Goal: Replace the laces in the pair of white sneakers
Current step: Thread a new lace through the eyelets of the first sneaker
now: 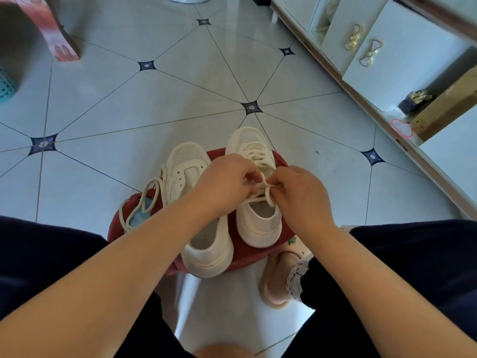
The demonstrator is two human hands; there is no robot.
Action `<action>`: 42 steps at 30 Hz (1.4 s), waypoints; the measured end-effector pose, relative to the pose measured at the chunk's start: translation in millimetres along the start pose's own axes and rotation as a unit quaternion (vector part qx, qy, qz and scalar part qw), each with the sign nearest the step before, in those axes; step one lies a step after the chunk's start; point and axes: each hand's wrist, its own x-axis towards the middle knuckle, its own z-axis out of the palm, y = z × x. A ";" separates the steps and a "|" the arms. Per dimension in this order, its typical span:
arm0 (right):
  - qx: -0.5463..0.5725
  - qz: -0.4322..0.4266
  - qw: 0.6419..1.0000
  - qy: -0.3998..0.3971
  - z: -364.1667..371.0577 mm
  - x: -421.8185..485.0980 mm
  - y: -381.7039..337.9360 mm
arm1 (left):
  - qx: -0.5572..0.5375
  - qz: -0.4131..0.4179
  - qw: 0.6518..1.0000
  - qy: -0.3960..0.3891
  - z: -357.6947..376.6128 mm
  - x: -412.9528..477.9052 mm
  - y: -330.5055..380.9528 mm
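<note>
Two white sneakers stand side by side on a low red stool [258, 250], toes pointing away from me. The right sneaker [258, 223] is laced, and its cream lace [260, 196] crosses in a knot over the tongue. My left hand [222, 180] and my right hand [299, 192] each pinch an end of that lace above the shoe. The left sneaker [185, 177] has bare eyelets, and my left forearm crosses over it. A loose cream lace [144, 200] lies looped on the stool's left side.
A white cabinet [382, 47] with bow-shaped handles runs along the right, with a cardboard box [449, 107] beside it. My foot in a pink slipper [278, 277] rests right of the stool. A wooden furniture leg [59, 40] and a teal basket [6, 86] stand at far left.
</note>
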 end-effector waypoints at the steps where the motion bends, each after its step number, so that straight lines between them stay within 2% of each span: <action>1: -0.016 -0.014 1.000 -0.006 -2.5 0.9 0.4 | 0.020 0.000 0.999 -0.036 -2.7 -1.8 -1.3; 4: -0.091 -0.056 0.993 -0.057 -8.6 5.4 -0.1 | 0.096 0.004 0.990 -0.103 -10.3 -8.9 -0.5; 7: -0.143 -0.072 0.982 -0.104 -11.7 9.3 -2.0 | 0.162 0.030 0.982 -0.091 -13.4 -11.8 -0.6; 10: -0.147 -0.092 0.973 -0.151 -13.4 10.6 -5.7 | 0.120 0.014 0.991 -0.057 -14.1 -9.0 1.3; 13: -0.125 -0.102 0.970 -0.180 -17.2 10.0 -6.1 | 0.068 0.027 0.997 0.000 -7.1 -5.1 4.9; 15: -0.075 -0.069 0.980 -0.173 -21.8 10.9 -1.6 | 0.038 0.036 0.999 0.014 0.8 -4.1 9.9; 20: 0.060 0.045 0.988 -0.137 -32.2 8.5 18.0 | 0.036 0.067 0.997 -0.035 17.8 -1.7 12.4; 26: 0.113 0.084 0.978 -0.156 -27.6 -2.7 28.5 | 0.090 0.158 0.983 -0.035 21.7 -4.8 2.9; 28: 0.119 0.087 0.978 -0.150 -26.9 -3.2 29.3 | 0.050 0.135 0.989 0.013 19.1 -4.3 3.4; 31: 0.128 0.097 0.977 -0.137 -27.1 -3.1 29.4 | -0.046 0.047 0.992 0.108 9.2 -4.1 4.3; 33: 0.143 0.098 0.978 -0.120 -26.8 -3.9 26.7 | -0.046 -0.001 0.990 0.130 3.6 -3.2 0.2; 37: 0.168 0.034 0.980 -0.099 -26.8 -6.2 12.4 | -0.011 -0.065 0.996 0.052 -1.1 -5.6 -7.8; 42: 0.083 -0.039 0.986 -0.137 -13.8 -11.5 8.4 | 0.038 0.015 0.998 -0.052 13.8 -13.1 -0.8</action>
